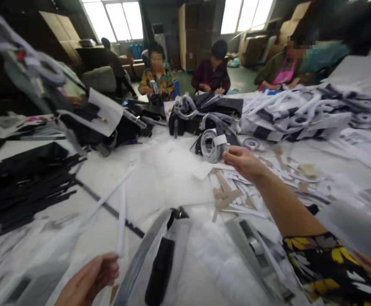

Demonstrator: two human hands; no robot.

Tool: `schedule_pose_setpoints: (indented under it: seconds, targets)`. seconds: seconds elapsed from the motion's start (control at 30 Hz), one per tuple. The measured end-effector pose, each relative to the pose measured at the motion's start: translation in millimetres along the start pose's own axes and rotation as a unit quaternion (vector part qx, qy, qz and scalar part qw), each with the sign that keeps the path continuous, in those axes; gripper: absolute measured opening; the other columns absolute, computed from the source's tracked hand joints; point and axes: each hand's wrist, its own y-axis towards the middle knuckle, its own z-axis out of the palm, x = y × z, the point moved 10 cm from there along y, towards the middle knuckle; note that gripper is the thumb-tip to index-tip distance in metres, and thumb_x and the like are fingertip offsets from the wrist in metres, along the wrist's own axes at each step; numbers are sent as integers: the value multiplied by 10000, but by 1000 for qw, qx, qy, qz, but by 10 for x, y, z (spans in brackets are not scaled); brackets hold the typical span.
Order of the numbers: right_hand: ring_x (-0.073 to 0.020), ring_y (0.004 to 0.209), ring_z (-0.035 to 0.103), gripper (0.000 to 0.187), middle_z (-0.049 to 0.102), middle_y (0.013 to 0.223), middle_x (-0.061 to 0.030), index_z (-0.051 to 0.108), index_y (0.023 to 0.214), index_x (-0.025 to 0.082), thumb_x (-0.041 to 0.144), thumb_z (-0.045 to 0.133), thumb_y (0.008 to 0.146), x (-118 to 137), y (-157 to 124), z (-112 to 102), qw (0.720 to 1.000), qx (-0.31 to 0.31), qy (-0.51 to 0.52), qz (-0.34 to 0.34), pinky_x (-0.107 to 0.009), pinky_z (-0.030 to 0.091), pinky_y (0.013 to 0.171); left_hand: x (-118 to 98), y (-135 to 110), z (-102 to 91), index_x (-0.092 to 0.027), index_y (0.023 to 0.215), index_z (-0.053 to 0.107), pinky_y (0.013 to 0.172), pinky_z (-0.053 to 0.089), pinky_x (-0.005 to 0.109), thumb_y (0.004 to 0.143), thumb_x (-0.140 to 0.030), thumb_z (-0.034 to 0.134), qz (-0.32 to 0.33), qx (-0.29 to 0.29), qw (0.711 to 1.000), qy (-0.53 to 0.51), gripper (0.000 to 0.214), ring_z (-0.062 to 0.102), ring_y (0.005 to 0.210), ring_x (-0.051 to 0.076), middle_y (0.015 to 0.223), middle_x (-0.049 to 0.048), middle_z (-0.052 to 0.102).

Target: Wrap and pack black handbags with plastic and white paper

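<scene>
My right hand (243, 161) reaches far across the white table (172, 178), fingers pinched on the white end tab of a grey tape roll (211, 145). Near the bottom edge, my left hand (88, 280) is closed around thin white strips (120, 216) that stand up and fan away from it. A black strap piece (160, 270) lies on clear plastic between my arms. Motion smears much of the picture.
Black strips (22, 182) are stacked at the left. Black bags (185, 114) and white-and-black straps (300, 112) pile at the far side. Paper backing scraps (233, 191) litter the middle right. Three people (213, 68) sit working across the table; cardboard boxes stand behind.
</scene>
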Motion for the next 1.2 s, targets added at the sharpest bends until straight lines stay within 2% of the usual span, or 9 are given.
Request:
schedule_pose_setpoints:
  seconds: [0.07, 0.17, 0.33, 0.43, 0.5, 0.67, 0.83, 1.03, 1.2]
  targets:
    - [-188, 828, 643, 373, 714, 872, -29, 759, 907, 209, 520, 831, 713, 47, -314, 457, 1000, 10, 16, -24, -283, 488, 699, 145, -199, -27, -192, 961, 749, 886, 551, 419, 808, -738, 547, 9, 22, 999, -34, 603, 678, 925, 291, 930, 90, 736]
    - [-214, 884, 651, 347, 710, 896, -31, 764, 969, 240, 494, 823, 739, 92, -883, 974, 997, 22, 19, -72, -309, 513, 729, 141, -390, 84, -195, 977, 768, 883, 537, 369, 803, -741, 557, 54, 76, 994, -49, 611, 676, 896, 273, 924, 89, 746]
    - [-203, 884, 634, 281, 688, 1000, -49, 748, 1075, 251, 384, 770, 829, -19, -1957, 1506, 983, 7, -127, -131, -289, 525, 708, 79, -679, 244, -186, 1021, 744, 859, 522, 318, 932, -616, 470, 146, 122, 977, -94, 518, 649, 882, 212, 930, 71, 730]
    - [-153, 744, 603, 246, 670, 936, -37, 746, 1062, 246, 377, 741, 853, -240, -2487, 1798, 970, -25, -205, -131, -250, 492, 606, 36, -816, 308, -160, 1001, 739, 819, 521, 298, 930, -570, 524, 199, 139, 962, -123, 468, 641, 875, 197, 936, 76, 722]
    - [-134, 683, 584, 225, 660, 909, -30, 748, 1029, 231, 364, 743, 848, -391, -2713, 2017, 963, -42, -226, -138, -243, 474, 572, -23, -874, 332, -156, 997, 743, 772, 519, 277, 895, -556, 598, 220, 144, 953, -148, 438, 633, 834, 176, 915, 70, 721]
    - [-128, 659, 584, 233, 652, 869, -27, 763, 1009, 203, 338, 763, 819, -560, -2836, 2446, 941, -106, -265, -183, -262, 473, 627, -259, -987, 384, -157, 931, 755, 732, 497, 238, 787, -494, 758, 261, 166, 942, -131, 367, 599, 770, 130, 845, 38, 708]
    - [-118, 630, 576, 186, 618, 793, -10, 787, 959, 225, 342, 752, 820, -467, -2760, 2727, 940, -139, -245, -192, -253, 449, 625, -348, -1055, 312, -144, 929, 734, 799, 491, 269, 699, -455, 838, 275, 157, 943, -101, 400, 625, 831, 145, 869, 42, 702]
    - [-109, 613, 551, 101, 576, 738, 8, 784, 862, 226, 305, 742, 816, -233, -2789, 2894, 937, -143, -223, -228, -248, 416, 605, -342, -1060, 181, -172, 903, 671, 775, 478, 270, 624, -433, 889, 275, 115, 950, -96, 440, 605, 796, 122, 856, -6, 659]
    - [-134, 681, 556, 42, 579, 770, -5, 754, 838, 212, 240, 725, 828, -231, -2830, 2882, 938, -138, -192, -254, -253, 440, 636, -283, -1062, 283, -164, 922, 706, 803, 495, 309, 680, -490, 840, 229, 158, 959, -53, 428, 615, 845, 161, 886, 30, 681]
